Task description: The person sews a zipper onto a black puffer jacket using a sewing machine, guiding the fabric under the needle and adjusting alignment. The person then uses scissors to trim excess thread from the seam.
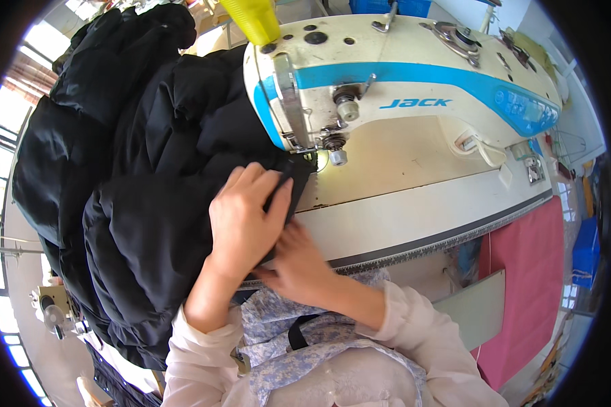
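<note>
1. Head view: the left grip, knuckles up, is closed on the black padded fabric, with a dark fold caught between thumb and forefinger.

2. The right grip is just below and to the right of the left one, its fingers at the near edge of the same fabric. Whether it pinches the cloth or only presses on it, I cannot tell (the fingers are blurred and partly covered).

3. The fabric lies under the left grip and swells into a large, wrinkled heap to its left and beyond it, while a flatter corner points up and right from the left thumb.

4. Just beyond that corner is the needle end of a white sewing machine with a blue band; its body stretches away to the right of both grips.

5. Right of the grips runs the pale counter, with a measuring strip along its near edge.

6. Farther off, a yellow container is above the left grip, at the machine's left end, and pink cloth hangs well to the right of the right grip.
</note>
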`<action>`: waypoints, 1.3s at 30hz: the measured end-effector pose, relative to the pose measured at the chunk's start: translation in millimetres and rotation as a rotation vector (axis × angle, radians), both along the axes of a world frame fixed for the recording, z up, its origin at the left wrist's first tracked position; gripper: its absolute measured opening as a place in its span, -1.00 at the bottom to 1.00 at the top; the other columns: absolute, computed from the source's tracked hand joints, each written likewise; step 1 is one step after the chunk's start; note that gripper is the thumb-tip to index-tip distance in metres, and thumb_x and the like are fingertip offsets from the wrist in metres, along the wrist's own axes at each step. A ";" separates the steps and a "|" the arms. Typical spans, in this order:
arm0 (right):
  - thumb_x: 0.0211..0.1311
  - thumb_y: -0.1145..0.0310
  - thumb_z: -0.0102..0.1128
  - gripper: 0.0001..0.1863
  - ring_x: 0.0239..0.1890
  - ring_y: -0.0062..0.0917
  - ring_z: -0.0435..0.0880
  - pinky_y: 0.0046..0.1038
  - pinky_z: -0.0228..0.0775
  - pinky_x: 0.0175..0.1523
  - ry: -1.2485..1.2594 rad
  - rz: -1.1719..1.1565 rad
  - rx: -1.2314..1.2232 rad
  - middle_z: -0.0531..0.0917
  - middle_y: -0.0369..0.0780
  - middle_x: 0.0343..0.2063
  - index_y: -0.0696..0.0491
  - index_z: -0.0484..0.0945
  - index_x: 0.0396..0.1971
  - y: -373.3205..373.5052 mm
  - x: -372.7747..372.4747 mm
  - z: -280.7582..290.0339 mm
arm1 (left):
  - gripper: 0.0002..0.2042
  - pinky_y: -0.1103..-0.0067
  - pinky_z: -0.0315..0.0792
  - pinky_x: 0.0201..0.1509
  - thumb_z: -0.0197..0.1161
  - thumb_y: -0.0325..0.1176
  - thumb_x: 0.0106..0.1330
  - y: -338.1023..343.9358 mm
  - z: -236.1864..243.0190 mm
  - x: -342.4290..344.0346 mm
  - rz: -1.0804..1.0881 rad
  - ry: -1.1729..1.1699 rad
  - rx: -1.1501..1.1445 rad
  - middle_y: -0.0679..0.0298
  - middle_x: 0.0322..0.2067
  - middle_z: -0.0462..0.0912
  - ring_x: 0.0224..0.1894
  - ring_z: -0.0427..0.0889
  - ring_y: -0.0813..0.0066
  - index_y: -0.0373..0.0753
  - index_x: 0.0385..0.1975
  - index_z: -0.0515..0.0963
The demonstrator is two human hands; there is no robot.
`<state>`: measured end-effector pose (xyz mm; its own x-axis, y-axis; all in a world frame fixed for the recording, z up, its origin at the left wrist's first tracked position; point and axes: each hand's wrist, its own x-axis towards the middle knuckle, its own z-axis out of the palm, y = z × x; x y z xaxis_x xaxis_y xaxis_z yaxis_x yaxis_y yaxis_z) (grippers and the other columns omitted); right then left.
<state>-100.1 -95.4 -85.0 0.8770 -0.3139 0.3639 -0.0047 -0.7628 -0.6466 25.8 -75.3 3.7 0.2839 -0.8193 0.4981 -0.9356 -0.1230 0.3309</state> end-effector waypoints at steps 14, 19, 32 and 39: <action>0.25 0.41 0.40 -0.66 -0.41 -0.39 0.66 -0.35 0.55 -0.27 -0.361 -0.188 0.401 0.62 -0.20 -0.23 0.04 0.59 0.02 -46.1 -30.2 2.0 | -0.91 0.28 0.48 -0.23 0.24 -0.57 0.38 21.1 -35.3 10.9 -0.089 0.271 -0.009 -0.06 -0.35 0.56 -0.31 0.53 -0.17 -0.40 -0.19 0.51; 0.17 0.45 0.47 -0.70 -0.51 -0.34 0.58 -0.36 0.45 -0.37 -0.359 -0.126 -0.106 0.56 -0.24 -0.48 0.06 0.62 -0.10 -86.8 -24.7 26.4 | -0.75 0.30 0.42 -0.02 0.40 -0.50 0.11 21.7 -31.1 9.7 -0.299 -0.064 0.034 0.17 -0.25 0.61 -0.18 0.59 0.12 -0.27 -0.19 0.60; 0.42 0.47 0.22 -0.45 0.16 -0.39 0.64 -0.41 0.55 0.07 -0.379 -0.182 1.179 0.58 -0.02 0.17 0.22 0.28 0.33 -40.0 -2.5 -4.0 | -0.81 0.40 0.50 -0.24 0.35 -0.35 0.39 -15.2 -21.7 5.3 0.114 0.507 0.093 0.04 -0.35 0.68 -0.37 0.62 0.06 -0.40 -0.30 0.64; 0.25 0.42 0.24 -0.56 -0.02 -0.07 0.68 -0.16 0.54 0.04 -0.284 -0.087 0.665 0.66 0.03 0.00 0.22 0.45 0.10 -21.0 57.4 -17.1 | -0.87 0.21 0.53 -0.06 0.33 -0.45 0.34 -16.6 -21.4 4.4 -0.188 -0.030 0.008 0.02 -0.22 0.71 -0.14 0.68 -0.03 -0.34 -0.20 0.64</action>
<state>-42.6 -116.3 -102.1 0.7389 -0.6120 0.2821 0.1895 -0.2130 -0.9585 30.2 -91.9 -17.7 0.1107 -0.8606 0.4972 -0.9518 0.0522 0.3023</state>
